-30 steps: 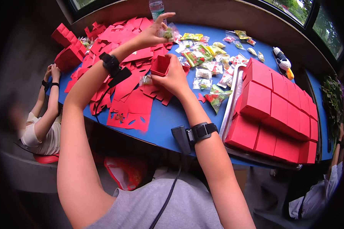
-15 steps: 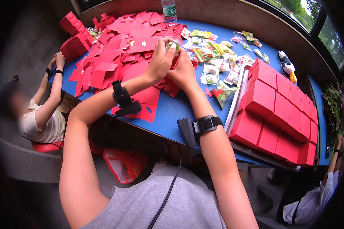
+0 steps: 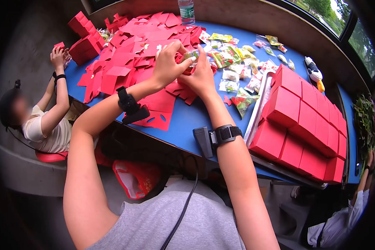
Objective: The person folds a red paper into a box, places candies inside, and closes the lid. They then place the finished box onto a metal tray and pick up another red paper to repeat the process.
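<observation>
My left hand (image 3: 167, 66) is closed, thumb and fingertips pinching a small clear packet (image 3: 191, 54) with green in it. Just below the packet, my right hand (image 3: 199, 76) grips a small red paper box (image 3: 190, 68), mostly hidden by the fingers. The packet overlaps the top of this box in the view. Flat red paper blanks (image 3: 154, 49) lie in a heap beyond and left of my hands. To their right is a spread of small candy-like packets (image 3: 229, 75). One blank with cut-out slots (image 3: 156, 110) lies under my left forearm.
Red boxes (image 3: 298, 121) stand stacked in a metal tray (image 3: 254, 121) on the right of the blue table (image 3: 183, 135). A water bottle (image 3: 186, 12) stands at the back. On the left, a person (image 3: 46, 121) lifts a small red piece near stacked red boxes (image 3: 85, 48).
My left hand has shifted slightly left, and more of the packet shows between my hands. The person on the left has raised their hands, now with a red piece in them.
</observation>
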The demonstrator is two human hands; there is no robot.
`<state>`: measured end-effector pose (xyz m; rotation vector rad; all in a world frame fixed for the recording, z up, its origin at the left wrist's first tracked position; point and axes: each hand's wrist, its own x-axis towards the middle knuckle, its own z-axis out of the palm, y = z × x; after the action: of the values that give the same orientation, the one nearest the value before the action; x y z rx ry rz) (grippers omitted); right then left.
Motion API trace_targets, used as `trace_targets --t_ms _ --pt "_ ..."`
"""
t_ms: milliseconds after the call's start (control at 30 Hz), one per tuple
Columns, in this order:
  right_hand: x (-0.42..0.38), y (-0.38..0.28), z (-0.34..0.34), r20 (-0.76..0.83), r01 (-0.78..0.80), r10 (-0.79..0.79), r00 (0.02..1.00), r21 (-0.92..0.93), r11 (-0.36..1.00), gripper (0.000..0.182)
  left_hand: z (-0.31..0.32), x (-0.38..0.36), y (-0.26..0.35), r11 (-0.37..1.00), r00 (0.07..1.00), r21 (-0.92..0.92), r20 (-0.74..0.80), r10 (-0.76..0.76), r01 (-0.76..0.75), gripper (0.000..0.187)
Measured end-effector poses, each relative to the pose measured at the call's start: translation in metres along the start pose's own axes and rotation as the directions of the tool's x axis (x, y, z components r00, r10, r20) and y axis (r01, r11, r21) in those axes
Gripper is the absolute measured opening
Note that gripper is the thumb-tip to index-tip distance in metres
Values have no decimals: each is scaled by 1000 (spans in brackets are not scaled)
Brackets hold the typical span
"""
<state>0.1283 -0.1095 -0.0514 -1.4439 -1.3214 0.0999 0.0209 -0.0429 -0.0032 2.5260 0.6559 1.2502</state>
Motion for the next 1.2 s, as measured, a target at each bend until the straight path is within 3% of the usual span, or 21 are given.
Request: trace_targets --t_ms 67,133,267,433,567,733,867,1100,1133,1200 --pt "-1 -1 -1 -15 -2 2 1000 3 1000 109 -4 5 -3 996 999 78 7 45 -45 23" --pt "-1 -2 -2 -27 -6 6 1000 8 1000 108 -14 12 1 995 994 95 108 2 -13 19" --pt "0 -1 -1 32 16 -16 999 -19 1000 105 -28 29 -11 995 952 -100 301 59 -30 14" --pt "0 1 1 -15 38 -38 999 -29 999 104 -38 43 1 978 962 27 190 197 -206 15" --pt "1 0 0 14 36 -36 999 -40 999 105 -20 21 7 985 984 51 70 164 -167 15" --pt "-1 0 0 7 25 -25 1000 -38 999 106 -18 17 4 963 968 115 82 236 -244 14" --pt "0 -2 1 8 16 -16 1000 -49 999 106 -32 32 -8 957 934 8 219 281 -290 15" --pt "0 -3 1 40 21 -19 999 -48 999 107 -31 30 21 849 851 299 443 281 -436 12" --pt "0 -4 0 48 9 -7 999 -53 999 107 -31 30 20 849 852 300 442 280 -435 12" --pt "-1 -3 0 50 -1 3 999 -36 999 107 -28 34 17 923 768 126 601 221 -364 9"
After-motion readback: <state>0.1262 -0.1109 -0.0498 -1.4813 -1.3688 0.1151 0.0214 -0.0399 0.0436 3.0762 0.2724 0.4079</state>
